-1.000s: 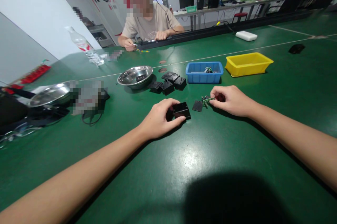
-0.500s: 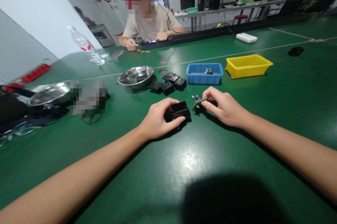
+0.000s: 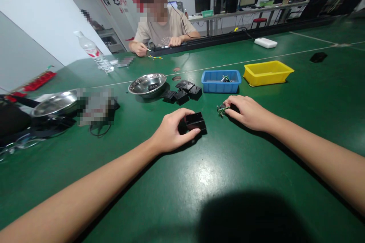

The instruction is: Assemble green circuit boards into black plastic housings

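Observation:
My left hand (image 3: pixel 173 131) is closed around a black plastic case (image 3: pixel 196 123), thumb on the near side and fingers behind; the case's open side faces up. To its right, my right hand (image 3: pixel 246 113) pinches a small green circuit board (image 3: pixel 223 110) with parts standing out from it. The board is held apart from the case, close above the table. Several more black cases (image 3: pixel 182 92) lie in a cluster beyond my left hand. Behind my right hand stands a blue bin (image 3: pixel 221 88) with some small circuit parts inside.
On the green table (image 3: pixel 159 189) stand a steel bowl (image 3: pixel 146 92) holding a dark piece, a yellow bin (image 3: pixel 269 80) and a water bottle (image 3: pixel 94 53). A white box (image 3: pixel 265 42) lies farther back. Across the table, another person (image 3: pixel 164 26) works with small items.
My right hand has moved slightly right, taking the circuit board farther from the black case and turning it. My left hand keeps its hold on the case, nearly unmoved.

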The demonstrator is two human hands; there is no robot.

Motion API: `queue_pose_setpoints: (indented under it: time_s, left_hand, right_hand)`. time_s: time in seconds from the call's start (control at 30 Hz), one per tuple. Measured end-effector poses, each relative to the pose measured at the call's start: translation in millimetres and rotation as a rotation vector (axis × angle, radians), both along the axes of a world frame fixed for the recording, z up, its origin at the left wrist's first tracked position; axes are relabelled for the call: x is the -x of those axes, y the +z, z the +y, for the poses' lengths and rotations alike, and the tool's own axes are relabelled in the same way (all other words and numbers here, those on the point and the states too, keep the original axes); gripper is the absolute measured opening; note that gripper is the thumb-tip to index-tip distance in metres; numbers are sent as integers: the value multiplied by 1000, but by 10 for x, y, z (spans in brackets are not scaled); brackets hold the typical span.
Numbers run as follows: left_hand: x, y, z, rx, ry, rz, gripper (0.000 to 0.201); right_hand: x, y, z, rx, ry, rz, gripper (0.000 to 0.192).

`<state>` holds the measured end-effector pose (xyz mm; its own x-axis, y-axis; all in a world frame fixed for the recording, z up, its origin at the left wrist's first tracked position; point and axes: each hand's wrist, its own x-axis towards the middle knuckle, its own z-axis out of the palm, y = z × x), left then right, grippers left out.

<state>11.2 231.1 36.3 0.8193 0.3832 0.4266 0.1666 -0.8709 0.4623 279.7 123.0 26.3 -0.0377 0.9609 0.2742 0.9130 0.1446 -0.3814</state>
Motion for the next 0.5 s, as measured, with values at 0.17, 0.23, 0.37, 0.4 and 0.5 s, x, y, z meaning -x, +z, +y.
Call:
queue_pose_setpoints:
  time_s: [0.17, 0.23, 0.37, 0.4, 0.5]
  left_hand:
    - [-4, -6, 8, -12, -4, 6, 33]
    - [-7, -7, 9, -8, -3, 12, 33]
    - [-7, -7, 5, 7, 2, 29, 34]
    - [-6, -7, 3, 10, 3, 33, 34]
    - [-5, -3, -3, 11, 6, 40, 34]
  right_hand:
    - [-101, -32, 24, -32, -72, -84, 10]
    - [-77, -30, 13, -49, -55, -93, 10]
    - [-2, -15, -21, -99, 6, -70, 10]
    - [16, -10, -30, -109, 27, -60, 11]
    - [70, 6, -47, -109, 104, -16, 11]
